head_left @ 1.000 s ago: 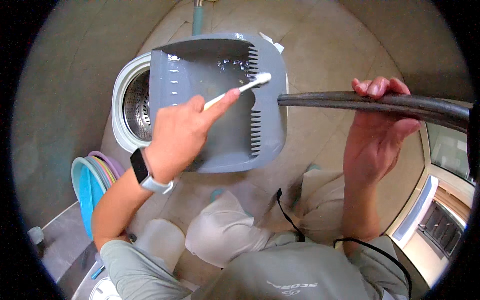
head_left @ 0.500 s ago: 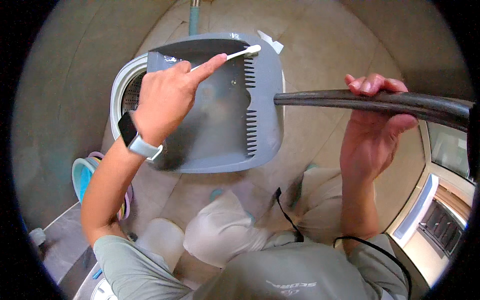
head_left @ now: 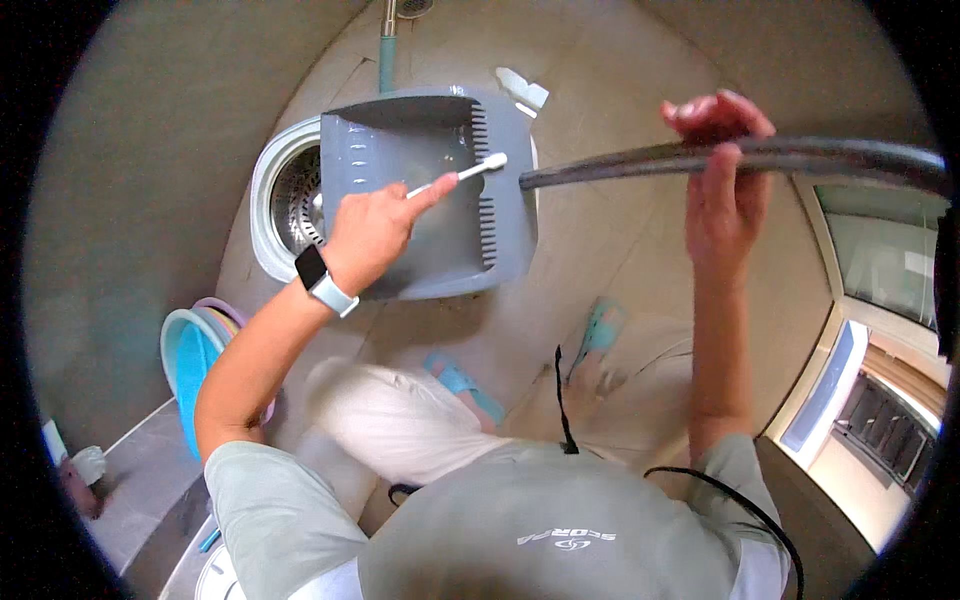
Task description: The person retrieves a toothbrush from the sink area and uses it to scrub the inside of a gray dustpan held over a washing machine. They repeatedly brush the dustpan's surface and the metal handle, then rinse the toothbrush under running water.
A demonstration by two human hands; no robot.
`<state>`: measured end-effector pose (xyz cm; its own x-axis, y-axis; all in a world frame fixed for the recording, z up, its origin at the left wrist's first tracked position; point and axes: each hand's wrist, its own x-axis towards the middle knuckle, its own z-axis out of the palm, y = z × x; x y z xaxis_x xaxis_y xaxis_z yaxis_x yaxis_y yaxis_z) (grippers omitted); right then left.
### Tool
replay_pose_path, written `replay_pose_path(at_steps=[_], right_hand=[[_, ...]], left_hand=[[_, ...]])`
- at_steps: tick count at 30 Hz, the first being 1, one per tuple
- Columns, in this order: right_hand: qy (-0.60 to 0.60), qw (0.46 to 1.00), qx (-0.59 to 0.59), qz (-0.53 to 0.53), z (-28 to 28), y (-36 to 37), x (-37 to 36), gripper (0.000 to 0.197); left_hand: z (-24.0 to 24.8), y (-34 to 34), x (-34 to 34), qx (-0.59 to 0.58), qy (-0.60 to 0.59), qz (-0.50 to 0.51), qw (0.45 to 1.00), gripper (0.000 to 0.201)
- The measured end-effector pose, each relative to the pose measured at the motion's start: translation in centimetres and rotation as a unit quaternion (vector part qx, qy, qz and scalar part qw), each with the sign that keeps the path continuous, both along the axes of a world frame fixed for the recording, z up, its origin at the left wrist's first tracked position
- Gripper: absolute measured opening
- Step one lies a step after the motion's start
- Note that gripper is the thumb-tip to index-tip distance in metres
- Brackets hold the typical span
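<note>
A grey dustpan (head_left: pixel 440 225) with a row of comb teeth across its inside is held up before me, its dark handle (head_left: pixel 620 166) running off to the right. My right hand (head_left: pixel 722 160) grips that handle between thumb and fingers. My left hand (head_left: pixel 375 235), wearing a watch (head_left: pixel 322 280), reaches over the pan's left part. In it is a slim white toothbrush (head_left: pixel 492 162), index finger stretched along the shaft. The brush head lies by the middle of the teeth. Water drops show in the pan; my left palm is hidden.
Behind the pan's left side stands a white-rimmed tub (head_left: pixel 275 190) with a perforated metal drum. A teal pipe (head_left: pixel 387 62) and a white piece (head_left: pixel 522 88) are at the far side. Stacked coloured basins (head_left: pixel 190 350) stand at left; a window (head_left: pixel 885 260) is at right.
My left hand has drawn the toothbrush nearer, from the far end of the teeth to their middle. The dustpan has tilted and shifted; my right hand has moved away from me and slightly left.
</note>
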<state>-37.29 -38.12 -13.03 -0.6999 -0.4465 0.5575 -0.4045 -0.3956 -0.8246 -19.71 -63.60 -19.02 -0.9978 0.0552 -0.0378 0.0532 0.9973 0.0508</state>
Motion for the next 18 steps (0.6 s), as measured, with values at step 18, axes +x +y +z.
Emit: replay_pose_path(at_steps=[18], right_hand=[[0.007,0.999,0.045,0.02,-2.3,1.6,0.7,0.035]], left_hand=[[-0.7,-2.6,-2.8,-0.043,0.046,-0.021,0.998,0.059]])
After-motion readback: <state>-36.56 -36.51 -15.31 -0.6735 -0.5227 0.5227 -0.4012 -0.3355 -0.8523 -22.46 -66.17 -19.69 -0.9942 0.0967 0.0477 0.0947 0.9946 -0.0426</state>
